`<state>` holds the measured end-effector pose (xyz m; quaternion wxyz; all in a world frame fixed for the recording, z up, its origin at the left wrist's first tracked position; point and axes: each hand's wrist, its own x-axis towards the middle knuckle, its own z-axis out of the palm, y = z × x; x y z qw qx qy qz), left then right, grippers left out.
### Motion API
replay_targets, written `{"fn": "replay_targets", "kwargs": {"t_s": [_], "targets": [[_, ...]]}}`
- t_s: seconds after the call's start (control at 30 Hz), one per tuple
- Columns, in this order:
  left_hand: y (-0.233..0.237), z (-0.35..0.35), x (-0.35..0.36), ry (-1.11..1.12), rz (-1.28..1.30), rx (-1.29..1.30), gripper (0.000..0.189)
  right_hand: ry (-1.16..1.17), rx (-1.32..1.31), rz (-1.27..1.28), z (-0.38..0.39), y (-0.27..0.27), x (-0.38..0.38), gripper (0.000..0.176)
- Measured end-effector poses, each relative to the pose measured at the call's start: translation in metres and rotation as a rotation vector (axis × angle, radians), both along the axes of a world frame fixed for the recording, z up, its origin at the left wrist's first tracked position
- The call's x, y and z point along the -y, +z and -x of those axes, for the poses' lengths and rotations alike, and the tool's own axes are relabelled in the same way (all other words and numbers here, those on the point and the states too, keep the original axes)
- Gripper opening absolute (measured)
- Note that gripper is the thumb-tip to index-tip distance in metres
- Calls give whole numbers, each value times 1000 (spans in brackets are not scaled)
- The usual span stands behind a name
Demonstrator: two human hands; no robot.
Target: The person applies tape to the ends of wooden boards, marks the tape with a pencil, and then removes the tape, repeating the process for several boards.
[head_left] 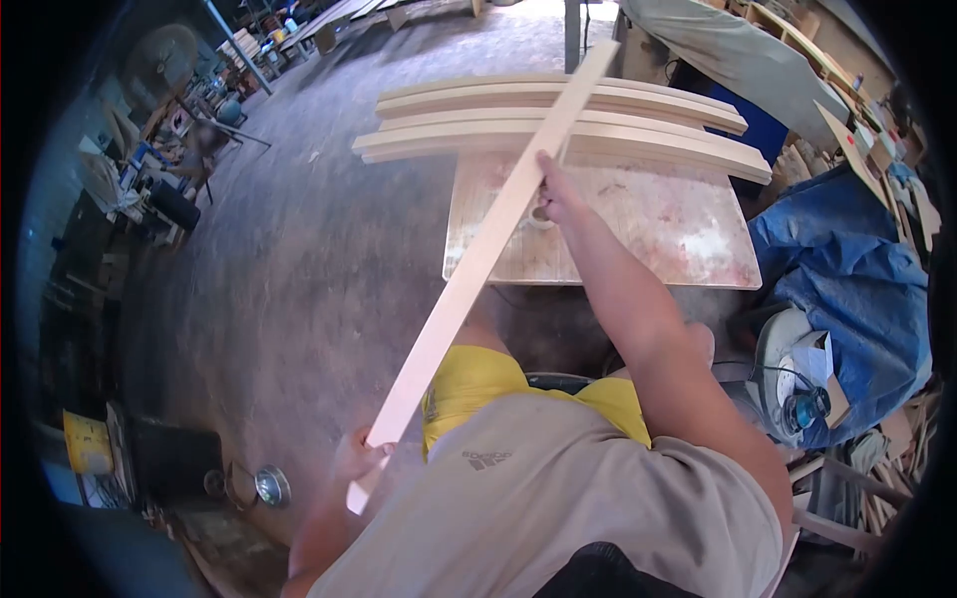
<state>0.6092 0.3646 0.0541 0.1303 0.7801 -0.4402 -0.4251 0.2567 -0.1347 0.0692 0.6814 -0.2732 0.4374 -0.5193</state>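
Observation:
A long, pale wooden board (478, 254) slants across the view, from low beside my left hip up over the worktable (658, 224). Near its lower end, my left hand (361, 453) is closed around it. Further up, my right hand (558, 192) grips the board's right edge, with most of its fingers hidden behind the wood. Past that hand, similar boards (653, 128) lie stacked crosswise at the table's far side. What looks like a roll of tape (539, 217) sits on the table just below my right hand.
To the right, a blue tarp (847, 269) hangs in folds, with a blue-bodied power tool (805, 407) near it. Wood scraps (902, 448) are heaped at the lower right. A yellow bucket (88, 444) and a shiny metal lamp or bowl (271, 485) stand lower left; a fan (162, 55) is farther back.

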Motion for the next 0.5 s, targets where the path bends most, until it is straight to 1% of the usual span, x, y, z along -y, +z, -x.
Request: {"fn": "replay_targets", "kwargs": {"t_s": [0.03, 0.07, 0.1, 0.13, 0.2, 0.27, 0.33, 0.4, 0.5], "targets": [[10, 10, 7, -12, 8, 9, 65, 42, 6, -27, -12, -1, 8, 35], [20, 25, 9, 31, 74, -17, 66, 36, 12, -24, -25, -4, 7, 35], [27, 37, 9, 76, 137, -44, 67, 111, -4, -28, -39, -8, 1, 35], [30, 44, 15, 74, 142, -39, 67, 188, -21, -25, -53, -8, -5, 34], [37, 55, 36, 107, 148, 45, 67, 234, -68, -53, -75, 6, -42, 34], [40, 62, 59, 111, 170, 37, 67, 288, 31, -45, -98, -8, -62, 32], [45, 71, 85, 119, 191, 27, 68, 275, 82, -78, -107, -11, -81, 30], [56, 78, 115, 99, 217, 54, 68, 266, 135, -111, -108, -9, -84, 29], [42, 70, 158, 58, 294, 40, 66, 266, 114, -110, -112, -10, -76, 26]]}}
